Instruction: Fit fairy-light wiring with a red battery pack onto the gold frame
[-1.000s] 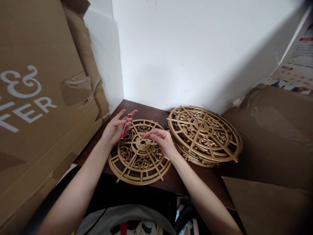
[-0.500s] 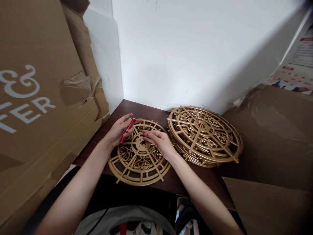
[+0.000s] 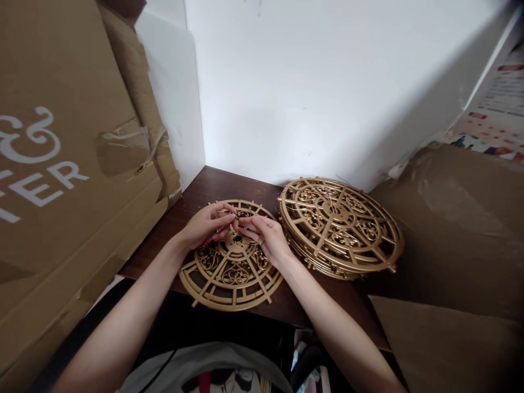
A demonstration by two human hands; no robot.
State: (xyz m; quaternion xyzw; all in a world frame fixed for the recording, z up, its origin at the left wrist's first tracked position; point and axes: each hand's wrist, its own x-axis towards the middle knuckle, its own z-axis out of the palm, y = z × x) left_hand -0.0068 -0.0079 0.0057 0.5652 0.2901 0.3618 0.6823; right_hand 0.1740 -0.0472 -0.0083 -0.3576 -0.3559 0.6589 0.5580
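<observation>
A round gold openwork disc (image 3: 234, 249) with scrolls and spokes lies flat on the dark table under both hands. My left hand (image 3: 207, 225) is closed above the disc's far left part. Tucked in its fingers is a red pen-shaped tool (image 3: 210, 238), mostly covered. My right hand (image 3: 268, 234) pinches at the fingertips, meeting the left fingertips over the area just beyond the disc's hub. Something small lies between the fingertips, too small to make out.
To the right leans a stack of similar gold discs (image 3: 338, 214), with thin red and white wires on top. A large cardboard box (image 3: 73, 82) stands at left, more cardboard (image 3: 454, 234) at right. Behind the dark wooden table (image 3: 221, 180) rises a white wall (image 3: 295, 82).
My left hand has moved right and closed in, so its fingertips meet those of my right hand. The red pen-shaped tool, plainly visible before, is now mostly hidden under the left fingers.
</observation>
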